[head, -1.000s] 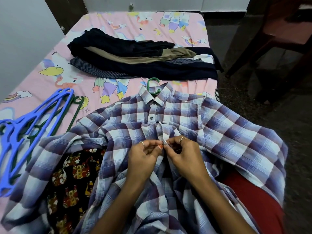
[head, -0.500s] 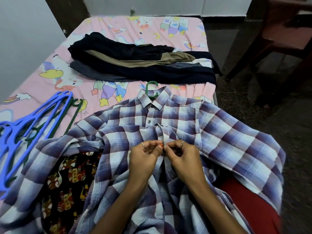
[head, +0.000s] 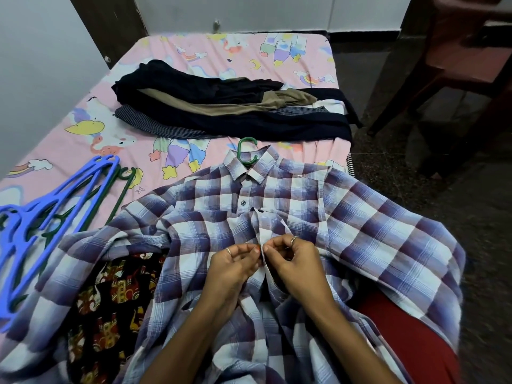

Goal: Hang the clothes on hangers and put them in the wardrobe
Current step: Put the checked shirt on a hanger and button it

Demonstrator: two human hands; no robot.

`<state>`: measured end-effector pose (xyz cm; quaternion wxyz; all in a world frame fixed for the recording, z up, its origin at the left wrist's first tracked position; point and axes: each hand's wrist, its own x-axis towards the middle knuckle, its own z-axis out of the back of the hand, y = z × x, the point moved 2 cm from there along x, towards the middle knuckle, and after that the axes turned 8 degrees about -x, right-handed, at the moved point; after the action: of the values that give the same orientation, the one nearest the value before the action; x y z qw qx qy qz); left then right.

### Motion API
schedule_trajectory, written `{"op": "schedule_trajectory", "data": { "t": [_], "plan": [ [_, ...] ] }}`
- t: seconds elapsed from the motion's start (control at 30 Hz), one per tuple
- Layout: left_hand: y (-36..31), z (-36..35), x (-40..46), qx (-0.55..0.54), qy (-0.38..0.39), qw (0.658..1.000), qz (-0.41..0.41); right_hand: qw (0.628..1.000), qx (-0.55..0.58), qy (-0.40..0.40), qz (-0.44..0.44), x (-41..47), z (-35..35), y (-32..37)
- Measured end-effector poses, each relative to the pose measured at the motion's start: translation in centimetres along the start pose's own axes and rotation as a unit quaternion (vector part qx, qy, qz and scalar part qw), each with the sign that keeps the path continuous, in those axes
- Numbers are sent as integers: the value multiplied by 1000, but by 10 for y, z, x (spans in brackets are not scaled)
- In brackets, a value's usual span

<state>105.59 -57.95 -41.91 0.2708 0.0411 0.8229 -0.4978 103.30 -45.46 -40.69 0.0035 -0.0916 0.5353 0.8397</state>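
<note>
At six o'clock, low in the view, the left hand (head: 231,268) and right hand (head: 295,263) meet fingertip to fingertip, each pinching the front placket of the plaid shirt (head: 360,231) spread over the bed (head: 83,139) (a ring shows on each hand). Toward eight o'clock a dark printed garment (head: 110,295) lies partly under the shirt. At nine o'clock rest blue hangers (head: 41,217) with green ones tangled among them. At twelve, a green hanger hook (head: 245,151) pokes from the collar. Beyond it lies a pile of dark folded clothes (head: 221,112).
</note>
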Motion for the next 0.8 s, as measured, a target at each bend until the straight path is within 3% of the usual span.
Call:
{"op": "schedule_trajectory", "data": {
  "t": [0.47, 0.63, 0.8],
  "plan": [
    [4, -1, 0, 52, 9, 999, -6, 997, -39, 21, -68, 0, -2, -6],
    [5, -7, 1, 54, 12, 998, -17, 986, -162, -19, -27, -5, -2, -2],
    [6, -17, 4, 87, 6, 995, -47, 975, -207, -63, 53, -7, -5, 0]
  ]
}}
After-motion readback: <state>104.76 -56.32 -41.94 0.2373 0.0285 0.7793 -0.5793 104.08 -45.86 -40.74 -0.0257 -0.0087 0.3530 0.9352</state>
